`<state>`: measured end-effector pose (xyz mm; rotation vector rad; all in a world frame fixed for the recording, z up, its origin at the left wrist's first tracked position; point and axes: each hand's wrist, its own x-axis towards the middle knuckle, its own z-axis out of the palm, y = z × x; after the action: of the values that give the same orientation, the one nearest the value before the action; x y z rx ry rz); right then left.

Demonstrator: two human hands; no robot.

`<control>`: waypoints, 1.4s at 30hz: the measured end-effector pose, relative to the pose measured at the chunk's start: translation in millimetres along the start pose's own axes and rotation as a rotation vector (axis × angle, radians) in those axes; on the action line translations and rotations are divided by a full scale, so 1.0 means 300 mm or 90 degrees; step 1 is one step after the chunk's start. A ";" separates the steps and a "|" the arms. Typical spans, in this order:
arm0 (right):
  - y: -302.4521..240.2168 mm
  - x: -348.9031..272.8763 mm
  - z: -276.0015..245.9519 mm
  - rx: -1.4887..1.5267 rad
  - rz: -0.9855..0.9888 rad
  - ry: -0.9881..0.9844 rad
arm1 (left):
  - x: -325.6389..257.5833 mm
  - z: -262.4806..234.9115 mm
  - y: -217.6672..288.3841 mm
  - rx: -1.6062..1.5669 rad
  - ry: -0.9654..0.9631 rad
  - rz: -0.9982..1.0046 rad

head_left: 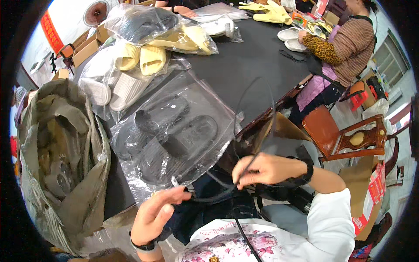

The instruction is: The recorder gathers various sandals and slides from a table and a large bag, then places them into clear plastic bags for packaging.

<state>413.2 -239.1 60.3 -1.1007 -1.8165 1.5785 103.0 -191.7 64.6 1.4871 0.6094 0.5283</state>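
A thin black cord [218,198] is pinched in my right hand [267,170], its fingers closed. A large loop of it, smeared by motion, rises above that hand. The cord also runs left toward my left hand [157,212], whose fingers stretch out with the thumb apart. A small white piece [174,180] shows by the left fingertips; I cannot make out what it is. Just beyond my left hand, a clear plastic bag [209,98] lies on the dark table, with several black slide sandals [192,135] inside.
An open grey-green sack [94,174] stands at the left. Bagged yellow slippers [152,60] and white slippers [128,89] are piled at the table's far left. Across the right side, a co-worker [349,39] handles white shoes [292,39]. A wooden chair [327,131] stands right.
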 end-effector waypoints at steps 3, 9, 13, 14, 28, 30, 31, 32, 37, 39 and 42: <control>0.094 0.018 0.134 0.053 0.092 -0.121 | -0.107 -0.021 -0.055 0.066 0.008 -0.019; 0.208 0.250 0.425 0.034 -0.136 -0.153 | -0.213 -0.020 -0.132 0.359 -0.001 -0.180; 0.467 0.281 0.570 -0.398 -0.124 -0.049 | -0.294 -0.068 -0.327 0.566 0.021 -0.434; 0.492 0.268 0.560 -0.462 -0.071 -0.105 | -0.355 -0.097 -0.432 0.711 0.032 -0.414; 0.064 -0.064 -0.048 -0.371 0.097 0.384 | -0.197 -0.012 -0.653 0.694 0.125 -0.105; -0.013 -0.120 -0.092 -0.424 0.125 0.392 | -0.159 0.020 -0.666 0.707 0.050 -0.061; -0.051 -0.154 -0.122 -0.432 0.120 0.370 | -0.140 0.036 -0.642 0.706 0.047 -0.054; -0.117 -0.178 -0.161 -0.483 0.125 0.331 | -0.126 0.052 -0.590 0.660 0.034 -0.060; -0.506 -0.189 -0.289 -0.503 0.128 0.394 | -0.077 0.060 -0.522 0.609 0.041 -0.048; -0.629 -0.200 -0.301 -0.608 0.029 0.498 | -0.044 0.062 -0.519 0.611 0.030 -0.014; -0.657 -0.131 -0.313 -0.569 -0.147 0.577 | -0.031 0.074 -0.463 0.560 0.017 -0.036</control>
<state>459.4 -218.9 276.2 -1.5295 -1.8249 -0.0312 104.6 -218.1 -74.0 2.2755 0.9714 0.2288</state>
